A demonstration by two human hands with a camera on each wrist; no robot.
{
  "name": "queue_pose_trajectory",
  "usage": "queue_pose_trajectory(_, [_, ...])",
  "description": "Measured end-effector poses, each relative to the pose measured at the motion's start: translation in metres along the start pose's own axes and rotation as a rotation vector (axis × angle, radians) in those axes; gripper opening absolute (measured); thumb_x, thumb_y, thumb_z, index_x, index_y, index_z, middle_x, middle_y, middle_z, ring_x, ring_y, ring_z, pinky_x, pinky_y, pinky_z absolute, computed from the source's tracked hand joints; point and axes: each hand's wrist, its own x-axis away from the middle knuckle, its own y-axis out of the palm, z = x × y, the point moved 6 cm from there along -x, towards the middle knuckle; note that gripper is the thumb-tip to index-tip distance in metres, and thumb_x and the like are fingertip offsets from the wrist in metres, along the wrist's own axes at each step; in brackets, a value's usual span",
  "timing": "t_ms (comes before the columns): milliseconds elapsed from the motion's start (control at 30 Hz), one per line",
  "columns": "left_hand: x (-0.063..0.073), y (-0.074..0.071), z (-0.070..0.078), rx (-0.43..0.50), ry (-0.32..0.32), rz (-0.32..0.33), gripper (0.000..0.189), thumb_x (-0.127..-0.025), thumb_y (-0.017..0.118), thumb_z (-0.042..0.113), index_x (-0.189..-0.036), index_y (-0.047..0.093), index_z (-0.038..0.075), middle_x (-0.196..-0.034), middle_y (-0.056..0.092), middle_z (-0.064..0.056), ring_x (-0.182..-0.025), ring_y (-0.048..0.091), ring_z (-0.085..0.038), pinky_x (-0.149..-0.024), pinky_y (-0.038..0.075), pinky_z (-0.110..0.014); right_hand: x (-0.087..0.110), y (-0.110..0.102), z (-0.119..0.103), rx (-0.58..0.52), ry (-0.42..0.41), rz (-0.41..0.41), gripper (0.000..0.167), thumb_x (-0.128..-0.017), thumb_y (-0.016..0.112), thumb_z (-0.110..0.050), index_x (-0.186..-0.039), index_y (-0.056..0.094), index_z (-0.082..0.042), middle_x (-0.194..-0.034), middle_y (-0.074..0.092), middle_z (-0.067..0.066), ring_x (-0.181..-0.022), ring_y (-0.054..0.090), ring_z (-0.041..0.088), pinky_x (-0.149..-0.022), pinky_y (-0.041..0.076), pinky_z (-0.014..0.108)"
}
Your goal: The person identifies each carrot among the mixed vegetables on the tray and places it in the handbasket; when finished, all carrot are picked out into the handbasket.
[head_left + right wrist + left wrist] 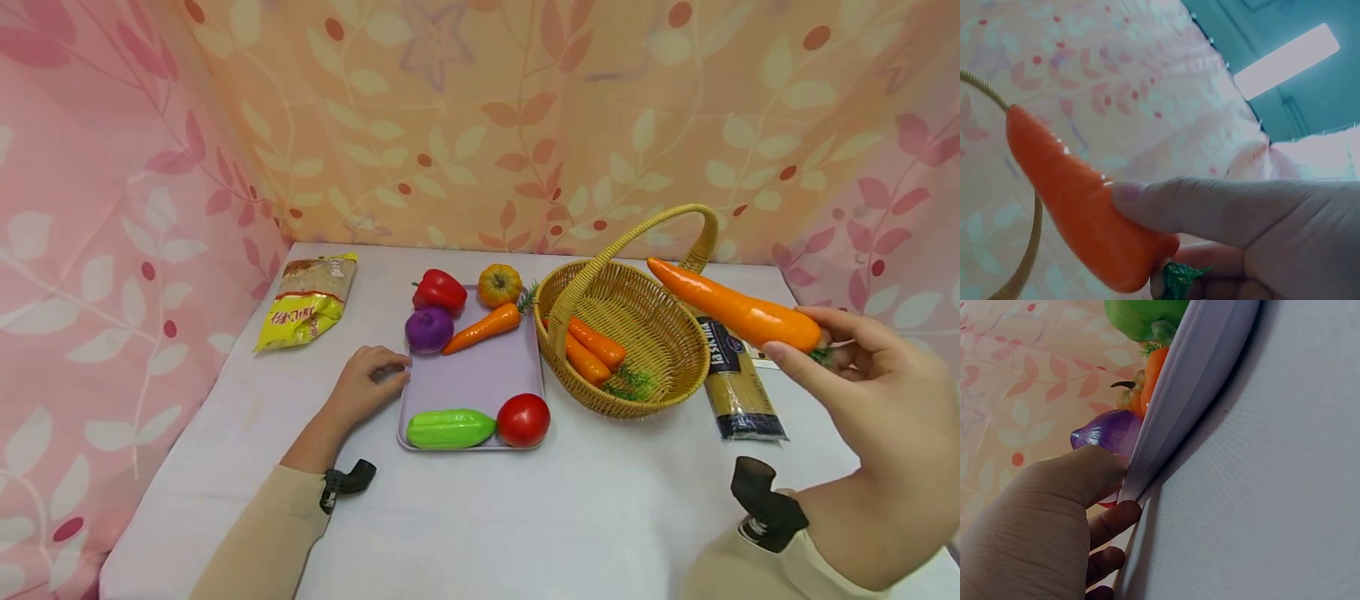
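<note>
In the head view my right hand (pixel 888 392) holds a large orange carrot (pixel 738 304) by its thick leafy end, raised at the right of the wicker basket (pixel 645 333). The right wrist view shows the thumb pressed on the carrot (pixel 1079 200), with green leaves poking out below. My left hand (pixel 367 383) pinches the left rim of the lilac tray (pixel 472 375), thumb over the edge and fingers at its outer side. On the tray lie a purple onion-like vegetable (pixel 429 331), a red pepper (pixel 440 293), a small pumpkin (pixel 499 285), another carrot (pixel 483 327), a green gourd-like vegetable (pixel 450 428) and a tomato (pixel 523 420).
Two more carrots (pixel 596 342) lie inside the basket, whose handle arches high. A pack of pasta (pixel 738 387) lies right of it, partly beneath the rim. A yellow packet (pixel 307 302) is at the back left. Patterned curtains (pixel 480 125) enclose the white table.
</note>
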Motion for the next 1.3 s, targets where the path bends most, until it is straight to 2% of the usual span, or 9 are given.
queue_pose_trajectory(133, [0.000,-0.001,0.001,0.002,-0.002,-0.002,0.022,-0.090,0.080,0.013,-0.112,0.078,0.014,-0.102,0.072,0.003,-0.099,0.055,-0.018,-0.085,0.044,-0.038,-0.017,0.006,0.019,0.085,0.067,-0.095,0.059,-0.094,0.076,-0.037,-0.139,0.060,-0.002,-0.093,0.056,0.002,-0.077,0.044,0.011,-0.058,0.037,0.019])
queue_pose_trajectory(267, [0.000,0.000,0.001,0.005,-0.004,0.000,0.022,-0.090,0.080,0.013,-0.111,0.078,0.014,-0.101,0.072,0.003,-0.098,0.054,-0.018,-0.085,0.044,-0.036,-0.038,0.026,0.039,0.102,0.079,-0.222,0.065,-0.093,0.073,-0.048,-0.137,0.060,-0.002,-0.087,0.062,0.002,-0.073,0.051,0.011,-0.063,0.038,0.030])
queue_pose_trajectory(433, [0.001,0.001,0.001,0.002,0.015,0.009,0.023,-0.089,0.080,0.012,-0.111,0.078,0.013,-0.101,0.073,0.003,-0.097,0.055,-0.019,-0.083,0.044,-0.035,-0.060,0.062,0.061,0.111,0.095,-0.359,0.073,-0.095,0.067,-0.055,-0.138,0.057,0.003,-0.109,0.062,0.019,-0.079,0.057,0.020,-0.066,0.045,0.031])
queue_pose_trajectory(567, [0.001,0.000,0.001,0.001,0.025,0.017,0.023,-0.089,0.080,0.011,-0.111,0.078,0.013,-0.101,0.073,0.003,-0.096,0.056,-0.020,-0.083,0.044,-0.036,-0.069,0.089,0.064,0.118,0.093,-0.397,0.074,-0.093,0.067,-0.059,-0.131,0.060,0.004,-0.107,0.060,0.020,-0.088,0.052,0.028,-0.067,0.045,0.033])
queue_pose_trajectory(700, [0.000,0.000,0.000,-0.002,0.007,0.009,0.022,-0.089,0.080,0.013,-0.111,0.078,0.015,-0.101,0.072,0.004,-0.097,0.055,-0.018,-0.084,0.044,-0.036,-0.074,0.116,0.055,0.161,0.049,-0.393,0.065,-0.092,0.071,-0.054,-0.123,0.065,0.003,-0.099,0.060,0.019,-0.088,0.051,0.033,-0.067,0.042,0.038])
queue_pose_trajectory(800, [0.000,0.000,0.000,0.003,0.000,0.008,0.022,-0.089,0.080,0.014,-0.111,0.078,0.015,-0.101,0.072,0.005,-0.097,0.055,-0.018,-0.084,0.044,-0.036,-0.075,0.137,0.048,0.216,0.015,-0.393,0.061,-0.092,0.073,-0.049,-0.121,0.066,0.005,-0.101,0.060,0.022,-0.090,0.052,0.036,-0.070,0.044,0.044])
queue_pose_trajectory(967, [0.000,0.000,0.001,0.012,0.030,0.018,0.023,-0.088,0.081,0.011,-0.111,0.078,0.014,-0.100,0.073,0.003,-0.096,0.056,-0.020,-0.083,0.044,-0.037,-0.074,0.166,0.043,0.281,0.008,-0.423,0.056,-0.092,0.073,-0.040,-0.120,0.066,0.009,-0.107,0.065,0.028,-0.094,0.057,0.041,-0.079,0.048,0.053])
queue_pose_trajectory(1133, [0.000,-0.001,0.002,0.023,0.042,0.024,0.024,-0.087,0.082,0.009,-0.110,0.078,0.013,-0.099,0.073,0.002,-0.095,0.056,-0.021,-0.082,0.044,-0.037,-0.072,0.185,0.045,0.278,0.022,-0.490,0.052,-0.094,0.070,-0.034,-0.123,0.064,0.010,-0.111,0.067,0.029,-0.098,0.060,0.044,-0.087,0.048,0.058])
queue_pose_trajectory(1300, [0.000,-0.001,0.002,0.018,0.034,0.020,0.023,-0.088,0.081,0.009,-0.110,0.078,0.013,-0.100,0.073,0.002,-0.096,0.056,-0.021,-0.082,0.044,-0.037,-0.071,0.195,0.048,0.280,-0.001,-0.571,0.048,-0.094,0.070,-0.029,-0.124,0.064,0.009,-0.112,0.067,0.029,-0.100,0.060,0.044,-0.090,0.047,0.058])
